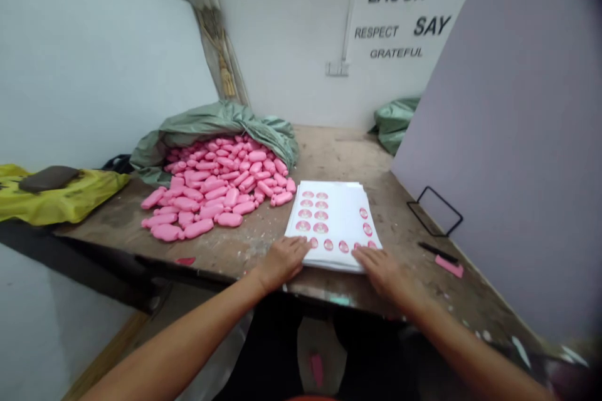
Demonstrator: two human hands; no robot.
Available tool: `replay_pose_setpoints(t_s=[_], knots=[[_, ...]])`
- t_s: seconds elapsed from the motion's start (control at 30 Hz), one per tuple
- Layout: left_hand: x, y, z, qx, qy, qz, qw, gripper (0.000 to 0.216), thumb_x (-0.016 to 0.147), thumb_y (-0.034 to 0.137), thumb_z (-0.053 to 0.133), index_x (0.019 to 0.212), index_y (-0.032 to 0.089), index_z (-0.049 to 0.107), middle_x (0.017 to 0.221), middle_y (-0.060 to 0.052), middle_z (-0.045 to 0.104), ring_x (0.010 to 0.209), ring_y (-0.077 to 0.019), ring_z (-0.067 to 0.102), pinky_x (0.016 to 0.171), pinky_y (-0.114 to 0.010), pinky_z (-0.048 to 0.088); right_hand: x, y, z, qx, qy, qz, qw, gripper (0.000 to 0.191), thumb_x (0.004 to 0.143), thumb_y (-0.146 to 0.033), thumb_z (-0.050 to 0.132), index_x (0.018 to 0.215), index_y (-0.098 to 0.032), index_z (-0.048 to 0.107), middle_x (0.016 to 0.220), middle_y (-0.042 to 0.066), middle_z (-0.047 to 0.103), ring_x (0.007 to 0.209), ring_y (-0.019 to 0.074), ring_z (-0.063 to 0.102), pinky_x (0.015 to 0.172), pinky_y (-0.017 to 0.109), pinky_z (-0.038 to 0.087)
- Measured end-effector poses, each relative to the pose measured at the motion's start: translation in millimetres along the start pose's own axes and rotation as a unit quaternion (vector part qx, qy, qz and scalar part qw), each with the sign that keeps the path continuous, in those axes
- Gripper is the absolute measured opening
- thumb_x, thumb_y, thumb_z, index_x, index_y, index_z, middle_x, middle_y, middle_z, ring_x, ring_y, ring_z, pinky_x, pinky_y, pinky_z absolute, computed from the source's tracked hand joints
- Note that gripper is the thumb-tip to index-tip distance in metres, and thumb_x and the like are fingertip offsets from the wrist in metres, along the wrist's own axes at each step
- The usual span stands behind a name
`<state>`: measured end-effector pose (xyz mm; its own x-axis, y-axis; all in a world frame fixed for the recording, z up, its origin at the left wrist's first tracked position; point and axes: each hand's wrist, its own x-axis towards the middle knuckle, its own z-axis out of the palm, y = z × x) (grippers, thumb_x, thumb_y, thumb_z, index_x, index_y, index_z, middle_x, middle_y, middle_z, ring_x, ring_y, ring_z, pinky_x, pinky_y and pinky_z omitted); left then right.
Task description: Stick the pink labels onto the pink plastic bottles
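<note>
"White wall [286, 31] behind; where on the desk [324, 150] was the paper stack [345, 216]?"
"Between left hand [281, 261] and right hand [386, 274], equally near, fingers [294, 249] outstretched on its front corners; whether they gripped, I couldn't tell"

You have a stack [342, 216] of white sheets lying flat before you, close to the front edge of the tabletop [329, 153] and roughly square with it. Its edges are slightly uneven, lower sheets peeking out at the far right corner. On top you see pink oval labels [321, 215]: two columns of four at left, a row nearest you, more up the right side.
</note>
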<state>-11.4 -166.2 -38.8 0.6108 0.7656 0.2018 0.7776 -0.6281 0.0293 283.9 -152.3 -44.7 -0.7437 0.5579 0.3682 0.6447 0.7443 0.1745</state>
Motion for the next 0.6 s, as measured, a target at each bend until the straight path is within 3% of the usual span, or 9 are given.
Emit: replay_pose_setpoints(t_s=[0.2, 0.33, 0.4, 0.53, 0.6], knots=[[-6, 4, 12, 0.023, 0.016, 0.009, 1.000, 0.047, 0.081, 0.010, 0.043, 0.128, 0.016, 0.044, 0.128, -0.013, 0.057, 0.115, -0.0265, 0.053, 0.090, -0.042, 0.046, -19, -6, 29, -0.033, 0.103, -0.008, 0.994, 0.046, 0.080, 0.000, 0.036, 0.118, -0.013, 0.060, 0.121, 0.010, 0.064, 0.110, 0.0207, 0.058, 0.085, 0.032, 0.041], [-12, -1, 11, 0.009, 0.006, 0.005, 1.000, 0.056, 0.077, 0.011, 0.047, 0.132, 0.015, 0.040, 0.133, -0.014, 0.051, 0.120, -0.0274, 0.049, 0.095, -0.044, 0.043, -23, -10, 28, -0.023, 0.098, 0.006, 0.995, 0.049, 0.079, -0.002, 0.040, 0.123, -0.013, 0.056, 0.128, 0.010, 0.059, 0.118, 0.0217, 0.052, 0.092, 0.033, 0.037], [-16, -1, 6, 0.001, -0.001, 0.007, 1.000, 0.064, 0.073, 0.015, 0.053, 0.135, 0.015, 0.037, 0.137, -0.015, 0.047, 0.124, -0.0283, 0.046, 0.099, -0.045, 0.041, -25, -13, 26, -0.016, 0.074, 0.010, 0.997, 0.046, 0.081, -0.011, 0.046, 0.127, -0.012, 0.053, 0.132, 0.011, 0.055, 0.121, 0.0232, 0.049, 0.096, 0.034, 0.035], [-42, 33, 3, -0.033, 0.019, 0.000, 0.999, 0.062, 0.078, 0.018, 0.051, 0.138, 0.017, 0.033, 0.140, -0.015, 0.043, 0.129, -0.0282, 0.040, 0.103, -0.046, 0.036, -31, -19, 26, -0.009, 0.030, 0.022, 0.999, 0.056, 0.083, -0.033, 0.056, 0.134, -0.013, 0.046, 0.139, 0.010, 0.048, 0.126, 0.0249, 0.043, 0.099, 0.035, 0.034], [-67, 64, 14, -0.092, 0.034, 0.039, 0.994, 0.051, 0.084, 0.019, 0.045, 0.134, 0.021, 0.037, 0.131, -0.012, 0.054, 0.121, -0.0234, 0.049, 0.100, -0.041, 0.039, -33, -22, 28, -0.006, 0.022, 0.043, 0.999, 0.055, 0.084, -0.035, 0.055, 0.135, -0.016, 0.045, 0.140, 0.010, 0.047, 0.126, 0.0255, 0.043, 0.097, 0.038, 0.035]])
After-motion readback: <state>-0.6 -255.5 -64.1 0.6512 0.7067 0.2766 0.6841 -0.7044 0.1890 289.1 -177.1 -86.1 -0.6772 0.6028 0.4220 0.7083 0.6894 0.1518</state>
